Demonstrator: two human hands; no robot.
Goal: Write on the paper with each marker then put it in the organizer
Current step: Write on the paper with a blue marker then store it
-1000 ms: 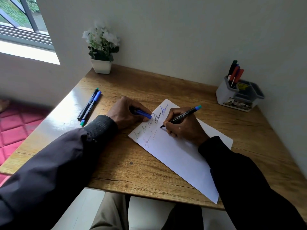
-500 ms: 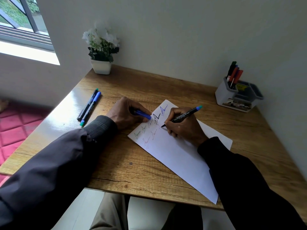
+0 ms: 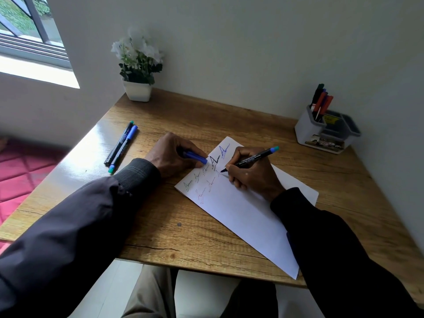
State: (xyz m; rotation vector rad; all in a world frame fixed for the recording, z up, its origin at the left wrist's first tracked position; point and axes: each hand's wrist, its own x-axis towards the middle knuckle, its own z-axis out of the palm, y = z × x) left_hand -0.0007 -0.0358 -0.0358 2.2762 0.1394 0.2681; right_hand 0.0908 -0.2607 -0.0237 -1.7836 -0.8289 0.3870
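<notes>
– Beside the paper (image 3: pixel 241 216), what is left?
– Two markers (image 3: pixel 120 148) are judged unused. One marker (image 3: pixel 250 159) is pinched in right-hand fingers (image 3: pixel 231 167), tip on the paper; its cap (image 3: pixel 195 157) is gripped by the left hand (image 3: pixel 169 154). Other markers (image 3: pixel 321 99) are stowed in the organizer (image 3: pixel 307 131).

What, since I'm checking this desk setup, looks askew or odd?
The paper lies slanted across the table, one corner almost at the front edge; nothing looks spilled or damaged.

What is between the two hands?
In the head view, the paper with a black scribble lies between left hand and right hand; the left hand's blue cap points at it.
</notes>
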